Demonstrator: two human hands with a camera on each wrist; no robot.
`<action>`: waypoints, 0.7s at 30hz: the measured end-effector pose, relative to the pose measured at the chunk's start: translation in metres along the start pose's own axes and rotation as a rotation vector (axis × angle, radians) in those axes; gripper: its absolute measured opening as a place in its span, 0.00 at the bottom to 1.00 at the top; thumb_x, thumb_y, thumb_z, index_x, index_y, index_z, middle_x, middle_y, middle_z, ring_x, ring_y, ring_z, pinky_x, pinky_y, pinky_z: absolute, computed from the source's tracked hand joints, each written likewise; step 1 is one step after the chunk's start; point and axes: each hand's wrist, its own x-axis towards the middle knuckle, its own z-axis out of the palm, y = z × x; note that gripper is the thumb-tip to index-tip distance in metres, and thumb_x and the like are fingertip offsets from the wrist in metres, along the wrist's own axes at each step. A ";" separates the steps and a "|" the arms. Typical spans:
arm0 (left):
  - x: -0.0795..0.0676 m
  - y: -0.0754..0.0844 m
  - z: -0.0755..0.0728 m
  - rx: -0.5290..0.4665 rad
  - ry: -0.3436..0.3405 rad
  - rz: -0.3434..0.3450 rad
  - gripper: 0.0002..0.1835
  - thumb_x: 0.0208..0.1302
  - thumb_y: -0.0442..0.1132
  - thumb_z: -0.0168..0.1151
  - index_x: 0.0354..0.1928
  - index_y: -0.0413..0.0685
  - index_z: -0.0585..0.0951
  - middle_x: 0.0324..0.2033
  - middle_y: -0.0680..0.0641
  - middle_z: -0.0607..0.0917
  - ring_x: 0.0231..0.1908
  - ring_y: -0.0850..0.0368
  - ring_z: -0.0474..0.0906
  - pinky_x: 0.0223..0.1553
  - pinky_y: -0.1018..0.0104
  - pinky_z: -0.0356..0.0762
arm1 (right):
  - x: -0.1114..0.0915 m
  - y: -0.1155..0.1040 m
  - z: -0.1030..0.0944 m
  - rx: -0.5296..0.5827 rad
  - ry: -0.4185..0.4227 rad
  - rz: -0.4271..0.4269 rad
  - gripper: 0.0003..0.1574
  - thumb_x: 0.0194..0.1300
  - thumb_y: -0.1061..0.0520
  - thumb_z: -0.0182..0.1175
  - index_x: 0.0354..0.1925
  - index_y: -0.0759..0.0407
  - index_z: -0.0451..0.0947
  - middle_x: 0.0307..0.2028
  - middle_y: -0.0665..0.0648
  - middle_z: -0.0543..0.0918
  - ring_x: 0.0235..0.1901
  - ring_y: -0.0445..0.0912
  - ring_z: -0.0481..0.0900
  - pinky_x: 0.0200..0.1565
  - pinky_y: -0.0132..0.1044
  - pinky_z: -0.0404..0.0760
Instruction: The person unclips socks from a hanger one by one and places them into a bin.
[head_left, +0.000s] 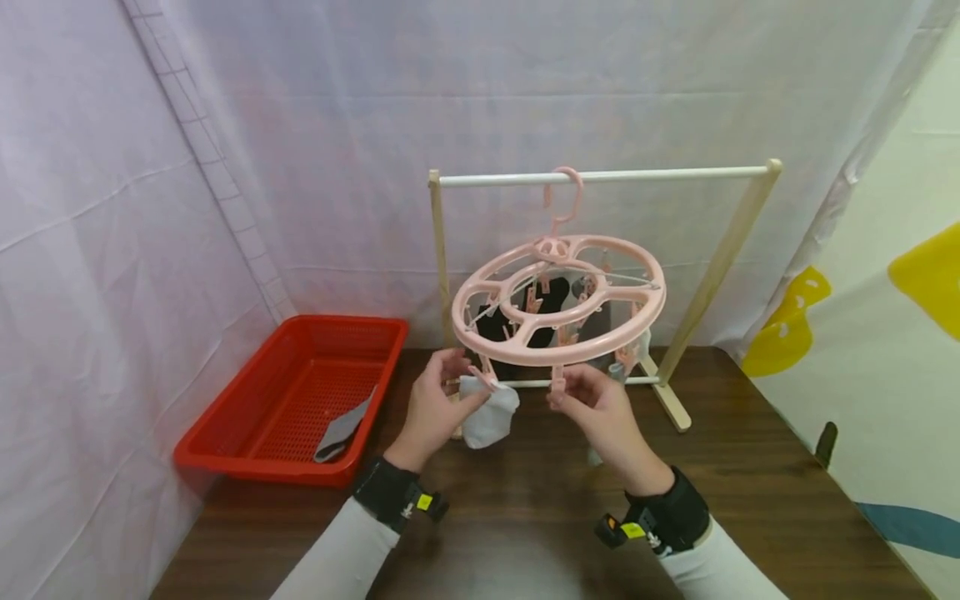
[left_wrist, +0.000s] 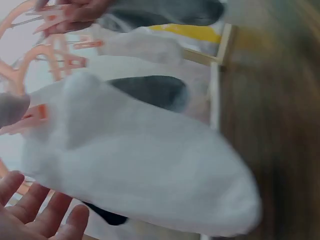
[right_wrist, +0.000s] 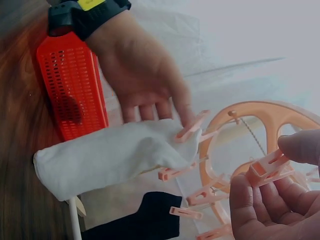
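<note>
A white sock (head_left: pixel 489 414) hangs from a pink clothespin at the near left of the round pink drying hanger (head_left: pixel 558 354). My left hand (head_left: pixel 435 404) is beside that sock. Its thumb touches the clothespin (left_wrist: pixel 34 119) in the left wrist view, while the other fingers are spread apart from it, near the sock's edge. In the right wrist view, those fingers are partly hidden behind the sock (right_wrist: pixel 115 157). My right hand (head_left: pixel 600 408) pinches another pink clothespin (right_wrist: pixel 267 170) at the hanger's front rim, with no sock in it.
The hanger hangs by its hook from a white rod (head_left: pixel 675 174) on a wooden stand (head_left: pixel 720 267). Black and grey socks hang farther back, including a black sock (right_wrist: pixel 145 217). At left, a red basket (head_left: pixel 191 450) holds a grey sock (head_left: pixel 345 429) on the brown table (head_left: pixel 510 533).
</note>
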 end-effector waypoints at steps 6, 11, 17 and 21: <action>0.010 0.016 -0.003 -0.043 0.048 0.057 0.34 0.48 0.47 0.77 0.58 0.54 0.72 0.48 0.46 0.83 0.47 0.50 0.81 0.46 0.52 0.82 | 0.001 -0.001 -0.001 0.009 0.002 -0.007 0.16 0.63 0.62 0.63 0.47 0.70 0.76 0.36 0.65 0.82 0.35 0.46 0.83 0.40 0.43 0.85; 0.008 0.019 0.002 -0.069 -0.014 -0.019 0.33 0.46 0.42 0.79 0.55 0.52 0.73 0.45 0.47 0.86 0.45 0.54 0.81 0.36 0.59 0.73 | 0.000 -0.004 -0.002 0.029 0.007 -0.002 0.17 0.63 0.62 0.64 0.47 0.71 0.75 0.37 0.62 0.81 0.35 0.46 0.83 0.40 0.40 0.85; 0.006 0.043 0.001 -0.183 0.004 0.055 0.24 0.53 0.32 0.72 0.51 0.39 0.74 0.39 0.35 0.85 0.40 0.45 0.82 0.35 0.62 0.80 | -0.001 -0.007 -0.003 0.019 0.018 -0.002 0.17 0.64 0.62 0.63 0.48 0.71 0.75 0.36 0.59 0.81 0.35 0.45 0.83 0.40 0.40 0.85; 0.009 0.052 0.003 -0.224 0.081 0.108 0.19 0.55 0.30 0.70 0.49 0.38 0.76 0.37 0.34 0.84 0.39 0.44 0.83 0.38 0.57 0.84 | -0.001 -0.008 -0.004 0.010 0.028 -0.001 0.18 0.63 0.63 0.63 0.48 0.74 0.74 0.35 0.57 0.81 0.35 0.43 0.83 0.39 0.40 0.85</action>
